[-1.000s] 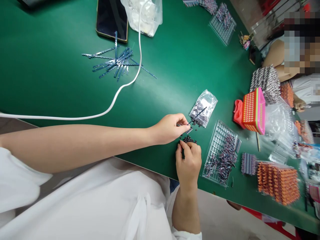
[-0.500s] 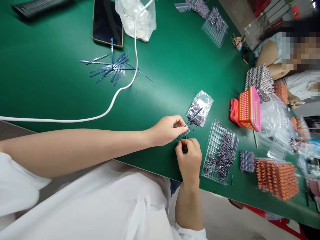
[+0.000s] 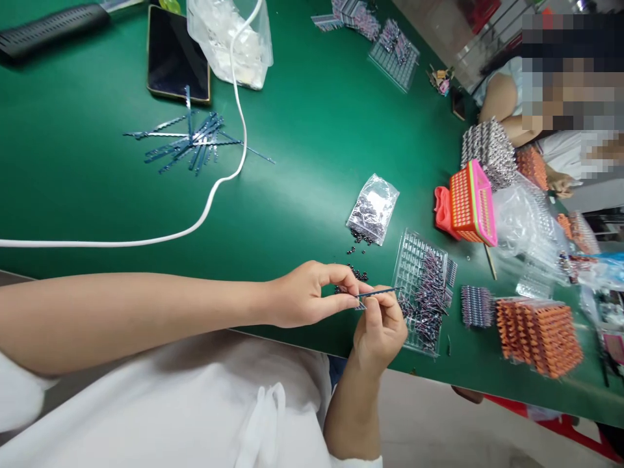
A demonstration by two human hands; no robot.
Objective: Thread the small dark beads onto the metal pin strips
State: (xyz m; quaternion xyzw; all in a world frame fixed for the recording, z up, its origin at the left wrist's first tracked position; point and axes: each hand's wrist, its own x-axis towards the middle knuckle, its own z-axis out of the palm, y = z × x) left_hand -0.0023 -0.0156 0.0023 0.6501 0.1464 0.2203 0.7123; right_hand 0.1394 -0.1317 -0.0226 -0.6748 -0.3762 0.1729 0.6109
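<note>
Dark phone (image 3: pixel 174 55) lying flat — white cable (image 3: pixel 180 234) — pink-rimmed basket (image 3: pixel 463 203).

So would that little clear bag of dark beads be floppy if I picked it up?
Probably floppy: the clear bag looks thin and crinkled. The small beads inside might slide around and make it sag. It could spill too, since loose beads lie right at its edge.
</note>
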